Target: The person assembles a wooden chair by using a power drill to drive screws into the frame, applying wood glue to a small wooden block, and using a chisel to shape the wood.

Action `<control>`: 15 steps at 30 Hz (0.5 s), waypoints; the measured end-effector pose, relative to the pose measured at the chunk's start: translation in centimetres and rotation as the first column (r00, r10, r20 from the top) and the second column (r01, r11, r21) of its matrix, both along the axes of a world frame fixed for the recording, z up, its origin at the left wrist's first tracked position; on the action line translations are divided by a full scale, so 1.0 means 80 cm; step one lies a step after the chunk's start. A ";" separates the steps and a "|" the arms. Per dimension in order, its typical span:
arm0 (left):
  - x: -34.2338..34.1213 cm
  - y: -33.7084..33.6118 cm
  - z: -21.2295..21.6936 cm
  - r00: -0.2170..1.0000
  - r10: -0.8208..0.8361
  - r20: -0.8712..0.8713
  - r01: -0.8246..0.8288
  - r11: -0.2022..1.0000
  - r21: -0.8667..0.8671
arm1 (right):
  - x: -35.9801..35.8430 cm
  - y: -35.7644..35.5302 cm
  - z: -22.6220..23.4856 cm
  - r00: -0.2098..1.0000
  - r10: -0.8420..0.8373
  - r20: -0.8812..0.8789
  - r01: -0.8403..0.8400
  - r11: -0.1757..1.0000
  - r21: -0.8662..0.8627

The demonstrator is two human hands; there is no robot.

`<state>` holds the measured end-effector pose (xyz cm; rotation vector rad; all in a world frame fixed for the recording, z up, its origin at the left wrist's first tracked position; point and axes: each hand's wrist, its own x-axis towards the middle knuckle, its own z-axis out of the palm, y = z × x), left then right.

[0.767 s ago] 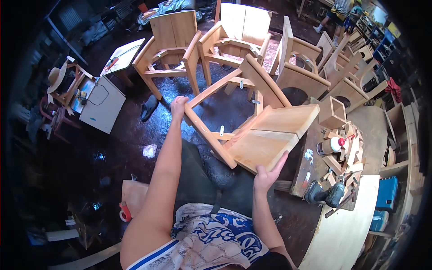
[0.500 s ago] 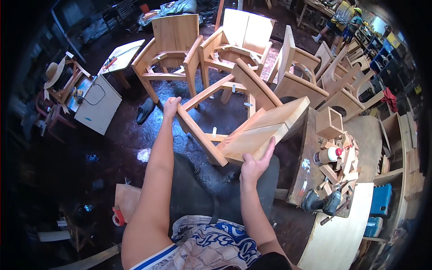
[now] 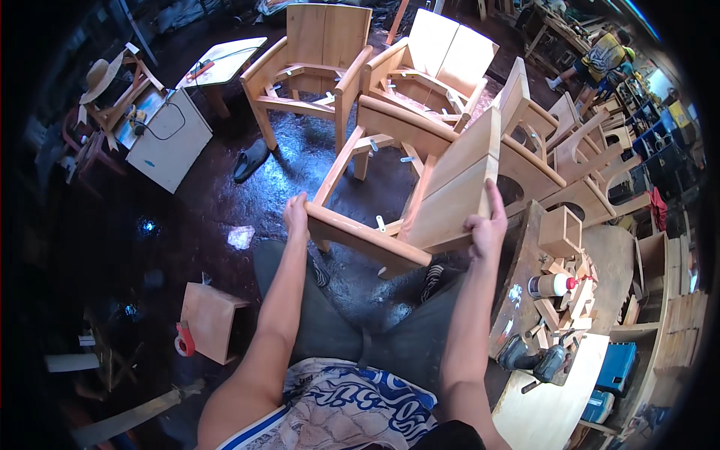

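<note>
Pale wooden chair [image 3: 424,191] has rounded armrests [image 3: 367,231] and a two-board back [image 3: 454,201]

Through the open seat of the held chair [image 3: 454,191], a hand could pass between jutting metal brackets [image 3: 380,225]; on the left, another way runs over the floor [image 3: 184,232] between a dark shoe [image 3: 251,160] and a near brown board [image 3: 210,319]. The far side is blocked by close-set armchairs [image 3: 328,37]. On the right, wood offcuts [image 3: 547,312], a bottle [image 3: 551,285] and a drill [image 3: 551,364] obstruct the worktop [image 3: 613,255].

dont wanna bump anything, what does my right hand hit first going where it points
The right hand would likely meet the held chair backrest first, seemingly touching its edge; depth is unclear.
</note>
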<state>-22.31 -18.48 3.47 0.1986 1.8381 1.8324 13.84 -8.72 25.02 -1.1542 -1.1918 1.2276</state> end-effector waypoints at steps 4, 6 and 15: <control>0.141 -0.054 0.001 0.967 0.075 0.241 -0.087 0.996 0.036 | 0.085 0.102 -0.015 0.994 0.014 -0.106 -0.010 0.999 0.034; 0.214 -0.085 0.004 0.973 0.055 0.224 -0.061 0.998 0.018 | 0.125 0.154 -0.024 1.000 0.021 -0.023 -0.021 1.000 0.006; 0.373 -0.127 -0.005 0.910 -0.384 0.154 0.379 0.923 0.062 | 0.133 0.294 -0.065 0.811 -0.526 0.256 0.513 0.850 0.122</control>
